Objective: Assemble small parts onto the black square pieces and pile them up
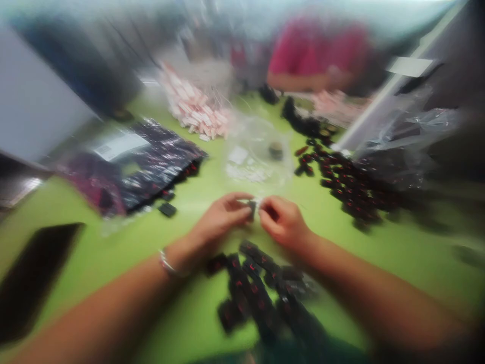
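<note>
My left hand [231,215], with a bracelet at the wrist, pinches a small dark part [251,209] between thumb and fingers. Close to its right side, my right hand [279,218] has its thumb and index finger pressed together at a tiny whitish piece [259,203], too blurred to make out. Below both hands lies a pile of black parts with red marks [257,293]. Beyond them sits a clear round container or bag [257,136] with small white pieces [248,171] in it.
On the green table [189,308] are a plastic bag of dark parts [151,156] at left, a dark flat object [38,273], pink-white pieces [200,114], and black parts [352,187] at right. A person in a pink top [318,50] is across.
</note>
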{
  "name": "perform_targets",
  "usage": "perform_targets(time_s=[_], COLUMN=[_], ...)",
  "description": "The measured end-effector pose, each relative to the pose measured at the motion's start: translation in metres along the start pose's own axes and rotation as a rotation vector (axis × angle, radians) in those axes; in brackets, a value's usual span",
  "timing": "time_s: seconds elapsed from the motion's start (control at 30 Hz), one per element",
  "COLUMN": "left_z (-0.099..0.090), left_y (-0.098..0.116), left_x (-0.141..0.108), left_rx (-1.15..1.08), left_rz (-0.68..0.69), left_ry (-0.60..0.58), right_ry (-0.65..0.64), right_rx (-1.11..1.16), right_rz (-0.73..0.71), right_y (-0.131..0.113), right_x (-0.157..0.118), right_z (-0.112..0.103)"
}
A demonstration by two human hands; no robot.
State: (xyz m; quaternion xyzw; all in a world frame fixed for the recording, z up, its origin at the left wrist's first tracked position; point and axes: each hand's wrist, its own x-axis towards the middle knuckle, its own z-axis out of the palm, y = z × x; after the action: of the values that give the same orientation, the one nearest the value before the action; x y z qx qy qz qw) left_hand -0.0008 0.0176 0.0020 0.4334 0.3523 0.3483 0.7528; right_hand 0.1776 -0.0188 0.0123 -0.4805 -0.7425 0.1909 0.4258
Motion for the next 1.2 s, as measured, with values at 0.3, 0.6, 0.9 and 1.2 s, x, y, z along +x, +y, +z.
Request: perform_targets(time_s=[0.3, 0.6, 0.9, 1.2], left_z=[0.0018, 0.0013, 0.0036, 0.0043], left_y=[0.0015, -0.0001, -0.0006, 0.0007], left_x=[-0.0048, -0.0057, -0.0057, -0.0049], left_rx=[0.25, 0.157, 0.133, 0.009], left_rz=[-0.033, -0.063, -0.086, -0.047], left_ry=[0.01, -0.036, -0.046, -0.075], right_ry=[-0.084, -0.038, -0.001, 0.038], right_rx=[-0.418, -0.037, -0.095, -0.142], right_rz=[-0.319, -0.218, -0.231, -0.191], right_y=[0.0044, 0.0028, -0.0043, -0.0041], right_x=[0.0008, -0.0005, -0.0028, -0.0015], right_z=[-0.0103, -0.0034, -0.0032, -0.0054])
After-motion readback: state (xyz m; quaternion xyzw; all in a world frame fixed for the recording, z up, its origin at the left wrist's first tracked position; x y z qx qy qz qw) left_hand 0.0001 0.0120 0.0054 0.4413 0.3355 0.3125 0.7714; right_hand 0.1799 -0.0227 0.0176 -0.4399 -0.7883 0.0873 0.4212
